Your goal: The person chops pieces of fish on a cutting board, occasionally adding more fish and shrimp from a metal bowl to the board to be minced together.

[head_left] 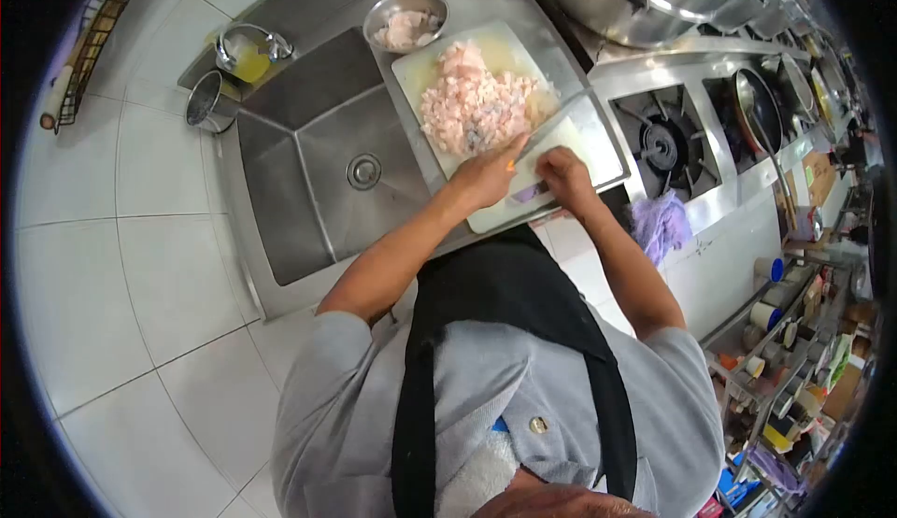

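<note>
A knife [558,124] slants over the cutting board [505,40], its blade pointing up and right. My left hand [484,178] is closed around its handle end, of which only a bit of orange shows. Beside it, over the lower right part of the board, my right hand [564,178] is closed with bent fingers; what it grips, if anything, is hidden. A small purple item [530,192] lies between the two hands. Diced pale pink meat [476,107] is heaped on the board just above my left hand.
Left of the board is a steel sink [327,182]. A metal bowl [405,23] with pale pieces sits above it. A burner [662,146], a purple cloth [660,227], a large pot [617,0] and a pan [755,107] are to the right. Loaded shelves [785,331] stand lower right.
</note>
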`<state>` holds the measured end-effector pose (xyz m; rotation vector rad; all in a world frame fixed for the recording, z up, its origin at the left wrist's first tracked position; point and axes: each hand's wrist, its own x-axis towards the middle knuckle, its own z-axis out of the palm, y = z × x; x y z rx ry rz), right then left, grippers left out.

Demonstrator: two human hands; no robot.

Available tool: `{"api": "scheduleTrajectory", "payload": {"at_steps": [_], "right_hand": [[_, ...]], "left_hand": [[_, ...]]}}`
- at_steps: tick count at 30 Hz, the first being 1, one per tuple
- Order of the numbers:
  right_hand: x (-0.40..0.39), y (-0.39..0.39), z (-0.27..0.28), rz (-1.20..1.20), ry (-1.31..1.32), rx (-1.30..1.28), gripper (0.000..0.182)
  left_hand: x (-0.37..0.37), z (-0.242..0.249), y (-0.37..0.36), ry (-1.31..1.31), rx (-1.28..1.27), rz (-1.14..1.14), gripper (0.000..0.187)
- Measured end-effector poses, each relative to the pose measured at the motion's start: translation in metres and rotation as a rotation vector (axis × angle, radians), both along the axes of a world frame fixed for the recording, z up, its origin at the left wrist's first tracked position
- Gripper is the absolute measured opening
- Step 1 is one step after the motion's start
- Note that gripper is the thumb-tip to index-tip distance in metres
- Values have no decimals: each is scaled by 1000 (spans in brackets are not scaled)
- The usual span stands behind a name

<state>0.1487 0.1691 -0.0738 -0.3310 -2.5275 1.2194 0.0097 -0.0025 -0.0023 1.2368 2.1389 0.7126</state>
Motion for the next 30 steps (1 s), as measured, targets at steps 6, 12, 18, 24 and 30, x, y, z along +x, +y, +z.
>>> {"api": "scheduleTrajectory", "payload": {"at_steps": [6, 12, 18, 24, 30], "right_hand": [[-18, 24, 5, -84, 183, 251, 39], [-101, 96, -44, -312, 59, 186, 43], [-131, 74, -31, -206, 72, 243, 33], [-121, 6, 2, -89, 106, 150, 27], [-172, 20, 41, -23, 185, 256, 38]], "left_hand": [[-31, 15, -12, -11, -54, 132, 68], [-50, 18, -39, 24, 306, 287, 69], [-38, 28, -73, 4, 356, 404, 68], [-26, 33, -104, -69, 343, 496, 67], [-29, 33, -120, 15, 456, 517, 69]]}}
